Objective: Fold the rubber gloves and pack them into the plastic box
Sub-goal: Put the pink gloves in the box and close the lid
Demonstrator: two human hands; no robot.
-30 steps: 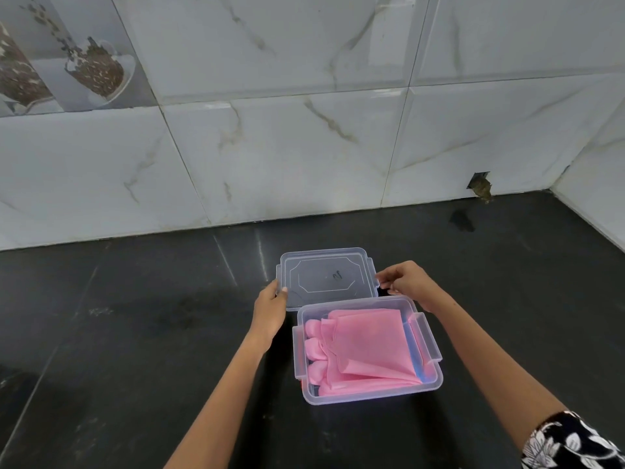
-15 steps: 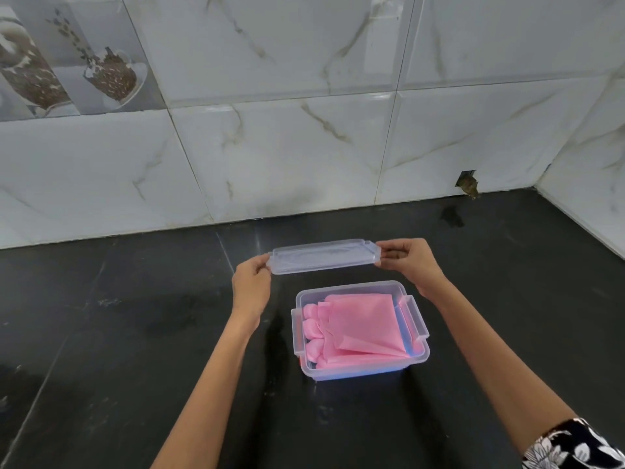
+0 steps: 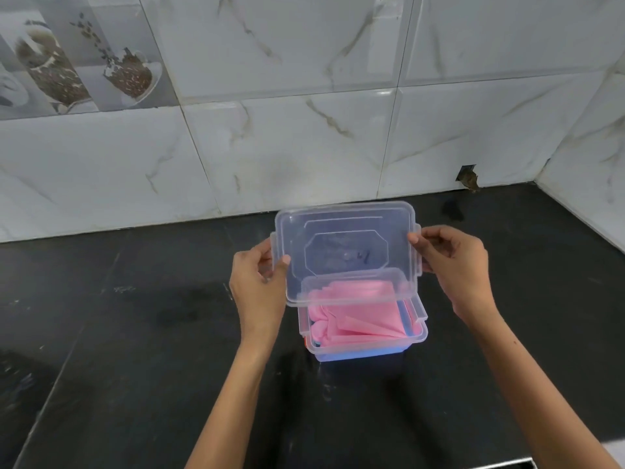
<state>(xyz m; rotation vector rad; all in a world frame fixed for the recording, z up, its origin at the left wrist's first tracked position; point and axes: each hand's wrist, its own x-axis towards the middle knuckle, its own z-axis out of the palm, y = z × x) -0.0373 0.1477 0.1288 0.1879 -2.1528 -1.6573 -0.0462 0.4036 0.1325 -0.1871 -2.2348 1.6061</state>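
A: From the head camera, both hands are up on the clear lid point(image 3: 345, 252), one at each short end. The left hand point(image 3: 260, 282) has its thumb curled over the lid's left edge and the other fingers point(image 3: 267, 265) wrapped behind the side tab.

B: And the right hand point(image 3: 456, 265) mirrors it, thumb on top near the right edge, fingers curled round the tab there. So each hand grips an end of the lid, nothing slack about either one.

A: The lid is held off the surface point(image 3: 135, 333), tilted so its far edge sits higher, and its near edge overlaps the back part of the plastic box point(image 3: 368, 343).

B: The box itself stands on the dark surface, between the forearms, a little nearer the camera than the lid. Inside it lie the pink rubber gloves point(image 3: 358, 319), folded flat, with rounded glove tips showing at the left end.

A: Part of the gloves shows through the clear lid. Whether the lid's near edge touches the box rim, I cannot tell.

B: Behind it all runs a white marbled tile wall point(image 3: 304, 147), with a printed tile point(image 3: 77, 62) at upper left.
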